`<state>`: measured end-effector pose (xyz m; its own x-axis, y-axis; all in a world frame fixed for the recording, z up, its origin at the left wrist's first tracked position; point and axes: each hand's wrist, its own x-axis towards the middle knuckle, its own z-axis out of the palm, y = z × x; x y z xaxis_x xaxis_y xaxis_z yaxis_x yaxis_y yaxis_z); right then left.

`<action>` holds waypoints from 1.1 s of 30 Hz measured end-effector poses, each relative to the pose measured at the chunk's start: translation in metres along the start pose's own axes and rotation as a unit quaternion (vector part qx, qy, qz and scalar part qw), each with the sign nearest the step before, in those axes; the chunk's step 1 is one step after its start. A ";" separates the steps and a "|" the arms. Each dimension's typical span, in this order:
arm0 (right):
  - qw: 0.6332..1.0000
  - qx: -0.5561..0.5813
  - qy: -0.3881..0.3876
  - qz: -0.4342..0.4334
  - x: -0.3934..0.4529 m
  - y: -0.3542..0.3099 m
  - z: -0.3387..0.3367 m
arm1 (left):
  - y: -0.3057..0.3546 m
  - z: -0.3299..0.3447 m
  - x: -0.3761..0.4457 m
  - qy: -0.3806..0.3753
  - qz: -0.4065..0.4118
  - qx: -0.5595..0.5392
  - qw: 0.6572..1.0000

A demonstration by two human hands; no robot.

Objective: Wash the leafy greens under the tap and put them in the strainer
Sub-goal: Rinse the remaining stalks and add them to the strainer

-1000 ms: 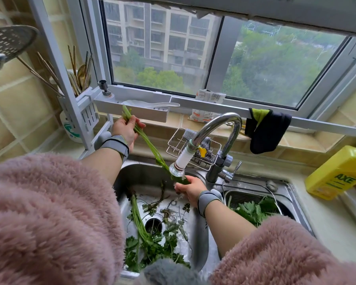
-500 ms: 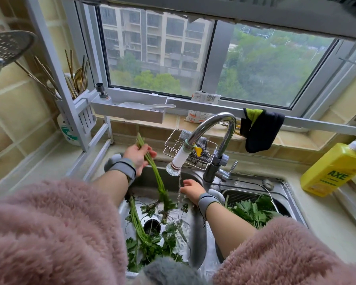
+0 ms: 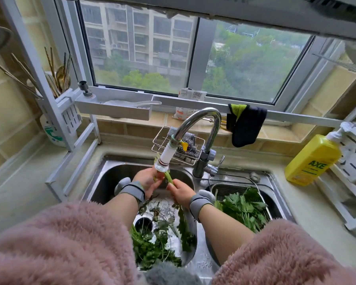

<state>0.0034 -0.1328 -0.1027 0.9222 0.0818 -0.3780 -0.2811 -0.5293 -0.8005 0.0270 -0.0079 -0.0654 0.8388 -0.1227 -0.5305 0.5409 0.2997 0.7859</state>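
Note:
Under the white nozzle of the tap (image 3: 163, 159), both my hands hold one bunch of green stalks (image 3: 169, 176). My left hand (image 3: 147, 178) grips the stalks just left of the nozzle. My right hand (image 3: 180, 191) grips the same stalks a little lower, and their leaves hang down behind it into the left sink basin (image 3: 111, 177). More loose leafy greens (image 3: 152, 246) lie around the drain of that basin. A wire strainer (image 3: 230, 191) sits in the right basin with washed greens (image 3: 243, 207) inside.
A yellow dish-soap bottle (image 3: 311, 159) stands on the counter at the right. A wire sponge rack (image 3: 177, 148) hangs behind the tap. A dark cloth (image 3: 246, 125) drapes over the rail. A white rack with chopsticks (image 3: 58, 95) stands at the left.
My left hand has come down from up by the rack to the tap nozzle, bringing the stalks with it. My right hand now grips the same stalks beside it.

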 end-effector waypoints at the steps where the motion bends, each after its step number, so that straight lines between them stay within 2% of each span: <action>1: 0.999 -0.035 0.003 -0.002 0.001 0.002 -0.001 | -0.003 -0.001 -0.001 0.005 -0.004 0.010 1.000; 3: 0.998 -0.063 0.008 0.003 0.000 0.001 -0.001 | -0.008 -0.004 -0.001 0.014 -0.006 0.053 0.999; 7: 0.999 0.020 0.018 0.023 0.000 -0.005 -0.001 | -0.010 -0.005 -0.001 0.031 -0.015 0.147 0.989; 13: 0.994 0.086 0.064 0.001 0.006 -0.016 -0.005 | -0.009 -0.006 -0.002 0.012 0.020 0.185 0.983; 19: 0.989 0.132 0.073 0.013 0.009 -0.020 -0.006 | -0.010 -0.007 0.000 0.016 0.063 0.230 0.971; 22: 0.990 0.121 0.074 0.018 0.011 -0.022 -0.007 | -0.008 -0.007 0.000 -0.007 0.051 0.244 0.968; 25: 0.995 0.052 0.077 0.039 0.014 -0.029 -0.010 | -0.005 -0.014 0.003 -0.036 0.016 0.284 0.958; 29: 0.998 0.008 0.013 0.055 0.017 -0.035 -0.005 | -0.002 -0.026 0.010 -0.007 -0.003 0.279 0.960; 33: 0.998 -0.018 -0.001 0.064 0.016 -0.038 -0.002 | 0.005 -0.026 0.006 -0.013 -0.027 0.317 0.948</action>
<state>0.0295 -0.1126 -0.0775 0.8787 0.0142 -0.4772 -0.3867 -0.5650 -0.7289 0.0332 0.0177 -0.0727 0.8051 -0.1471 -0.5746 0.5061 -0.3347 0.7949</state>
